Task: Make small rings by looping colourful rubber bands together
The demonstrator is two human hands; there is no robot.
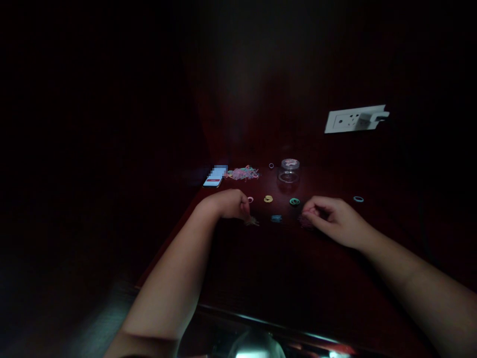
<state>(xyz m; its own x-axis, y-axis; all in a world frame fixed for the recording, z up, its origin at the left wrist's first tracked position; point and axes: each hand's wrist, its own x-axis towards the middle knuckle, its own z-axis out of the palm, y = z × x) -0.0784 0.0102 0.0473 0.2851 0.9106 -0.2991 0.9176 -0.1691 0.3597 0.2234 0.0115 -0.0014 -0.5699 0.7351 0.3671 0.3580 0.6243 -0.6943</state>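
Observation:
My left hand (234,204) is closed with its fingertips pointing down at a small pale-yellow bunch of rubber bands (252,222). Whatever its fingers may hold is hidden. My right hand (337,219) is pinched, thumb against forefinger, over a dark pink bunch of rubber bands (305,222); I cannot make out what is between its fingertips. Between the two hands lie a blue bunch (276,218), a yellow bunch (268,199) and a green bunch (294,201). Just beyond my left hand is a pink band (251,200).
A mixed heap of coloured bands (244,173) lies at the back beside a lit phone (215,176). A clear lidded jar (289,171) stands near a single pale band (271,165). One blue band (358,199) lies far right. A wall socket (354,119) holds a plug.

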